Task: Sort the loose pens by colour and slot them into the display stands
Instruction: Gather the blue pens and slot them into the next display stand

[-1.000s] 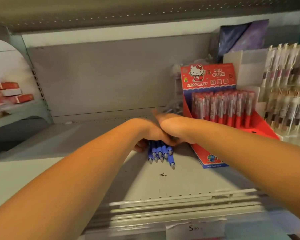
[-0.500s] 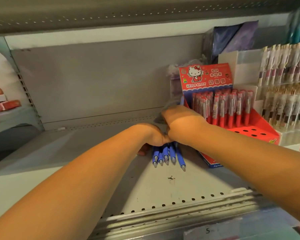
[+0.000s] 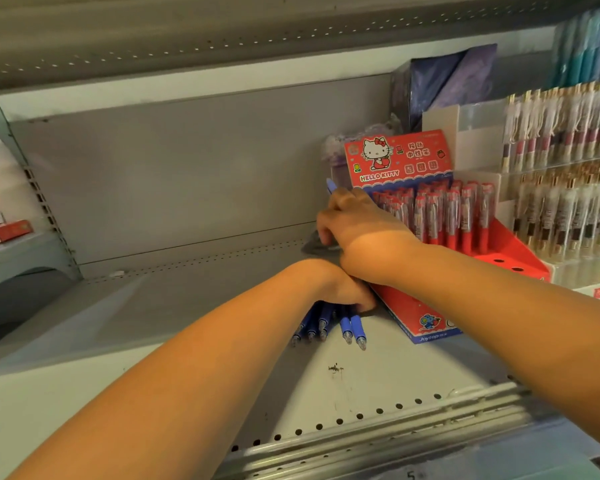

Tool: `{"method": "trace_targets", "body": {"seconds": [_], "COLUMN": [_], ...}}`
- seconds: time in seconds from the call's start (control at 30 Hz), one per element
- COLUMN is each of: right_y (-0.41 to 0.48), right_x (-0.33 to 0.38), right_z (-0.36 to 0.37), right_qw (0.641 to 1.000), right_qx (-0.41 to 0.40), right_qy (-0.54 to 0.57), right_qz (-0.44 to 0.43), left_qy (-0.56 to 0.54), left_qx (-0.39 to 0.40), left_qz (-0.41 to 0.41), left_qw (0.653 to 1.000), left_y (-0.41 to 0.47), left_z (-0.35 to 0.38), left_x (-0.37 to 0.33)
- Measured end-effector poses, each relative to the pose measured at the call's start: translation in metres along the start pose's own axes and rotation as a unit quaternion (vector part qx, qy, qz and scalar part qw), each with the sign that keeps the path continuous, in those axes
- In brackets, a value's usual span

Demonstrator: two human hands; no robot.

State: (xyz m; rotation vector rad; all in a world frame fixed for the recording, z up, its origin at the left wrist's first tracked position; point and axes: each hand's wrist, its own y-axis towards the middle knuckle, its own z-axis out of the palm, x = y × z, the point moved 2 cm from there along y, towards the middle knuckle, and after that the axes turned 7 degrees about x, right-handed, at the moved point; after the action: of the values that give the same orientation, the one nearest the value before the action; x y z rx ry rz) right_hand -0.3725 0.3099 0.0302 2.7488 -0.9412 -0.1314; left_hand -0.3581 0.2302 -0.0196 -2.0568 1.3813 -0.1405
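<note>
Several loose blue pens (image 3: 333, 323) lie bunched on the grey shelf (image 3: 187, 306), tips toward me. My left hand (image 3: 343, 285) lies over their far ends, its fingers curled on the bunch. My right hand (image 3: 352, 223) is raised just left of the red display stand (image 3: 513, 251) and holds one blue pen (image 3: 331, 185), whose end pokes out above the fingers. The stand's back rows hold several red pens (image 3: 447, 216); its front holes (image 3: 506, 265) are bare.
Clear racks of gold-capped pens (image 3: 561, 174) stand to the right of the red stand. A purple packet (image 3: 451, 77) leans behind it. Red boxes (image 3: 4, 230) sit on a side shelf at far left. The shelf's perforated front rail (image 3: 378, 441) runs below my arms.
My right hand has lifted away from the bunch, up and back toward the left side of the red stand, taking one blue pen. My left hand stays on the remaining pens.
</note>
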Motion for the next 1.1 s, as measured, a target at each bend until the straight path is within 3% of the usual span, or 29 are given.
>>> {"method": "trace_targets", "body": {"seconds": [0.2,0.33,0.53,0.73,0.9,1.1], "right_y": [0.004,0.004,0.002,-0.020,-0.050,-0.096], "right_x": [-0.007,-0.010,-0.010,-0.021,-0.020,-0.028], "right_z": [0.002,0.002,-0.004,-0.005,-0.014,-0.029], "right_qw": [0.984,0.961,0.966,0.862,0.749,0.731], "right_qx": [-0.092,-0.159,-0.125,-0.173,-0.175,-0.240], "right_qy": [0.155,0.228,0.222,0.473,0.637,0.636], "right_qz": [-0.004,0.003,0.047,0.045,0.048,0.061], "left_qy": [0.114,0.088,0.083,-0.062,-0.282,-0.412], "left_qx": [-0.004,-0.081,-0.115,-0.153,-0.232,-0.243], "left_qz": [0.001,0.011,0.005,0.055,0.202,0.338], "left_qw": [0.993,0.993,0.990,0.985,0.909,0.810], "left_y": [0.001,0.002,-0.006,-0.035,-0.077,-0.121], "left_z": [0.005,0.004,0.006,-0.005,-0.022,-0.018], "left_x": [-0.014,-0.003,0.016,0.053,0.068,0.037]}}
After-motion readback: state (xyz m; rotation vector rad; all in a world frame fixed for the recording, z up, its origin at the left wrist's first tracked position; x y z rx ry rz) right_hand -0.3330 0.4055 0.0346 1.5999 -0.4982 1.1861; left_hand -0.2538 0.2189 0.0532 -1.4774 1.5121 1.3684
